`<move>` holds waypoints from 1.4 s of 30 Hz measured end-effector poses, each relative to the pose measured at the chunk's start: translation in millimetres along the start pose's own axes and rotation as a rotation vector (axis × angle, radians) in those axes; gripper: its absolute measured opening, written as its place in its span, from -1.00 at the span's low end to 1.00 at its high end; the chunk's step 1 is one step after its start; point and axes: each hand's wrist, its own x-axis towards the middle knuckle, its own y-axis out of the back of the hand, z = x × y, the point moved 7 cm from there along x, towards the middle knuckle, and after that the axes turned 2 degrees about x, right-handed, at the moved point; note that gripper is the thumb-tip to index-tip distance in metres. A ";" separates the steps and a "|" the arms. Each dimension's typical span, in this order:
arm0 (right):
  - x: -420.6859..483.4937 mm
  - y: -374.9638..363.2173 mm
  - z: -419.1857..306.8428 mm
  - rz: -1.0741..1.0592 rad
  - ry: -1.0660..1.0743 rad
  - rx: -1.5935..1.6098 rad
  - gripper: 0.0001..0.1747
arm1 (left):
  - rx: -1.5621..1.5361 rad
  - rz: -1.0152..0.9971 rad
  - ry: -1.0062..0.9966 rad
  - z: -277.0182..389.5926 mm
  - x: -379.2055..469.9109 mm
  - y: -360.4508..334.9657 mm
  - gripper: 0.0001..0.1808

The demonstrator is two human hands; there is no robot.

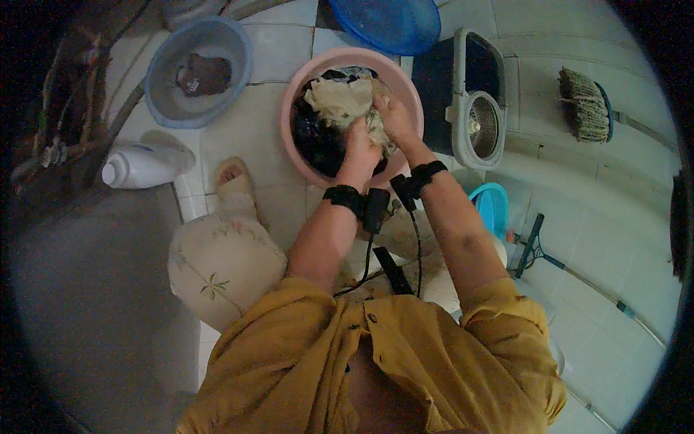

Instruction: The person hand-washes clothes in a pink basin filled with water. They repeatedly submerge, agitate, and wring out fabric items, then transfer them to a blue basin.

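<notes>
A pink plastic basin stands on the tiled floor before me. Dark wet clothes fill much of it, with some suds or water near the far rim. Over them my left hand grips a cream-coloured cloth that is bunched up and has small dark marks. My right hand holds the same cloth on its right side, close to the left hand. Both wrists wear black straps with small cabled devices. The cloth's lower folds are partly hidden by my fingers.
A blue-grey basin holds a dark brownish cloth. Near it lies a white plastic bottle. Beyond are a blue basin and a mop bucket with a metal spinner basket. A mop head and a squeegee are at right.
</notes>
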 end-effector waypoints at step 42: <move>-27.8 15.5 17.0 -0.267 0.089 0.553 -0.21 | 1.477 0.222 -0.380 22.0 -17.8 -16.2 -0.45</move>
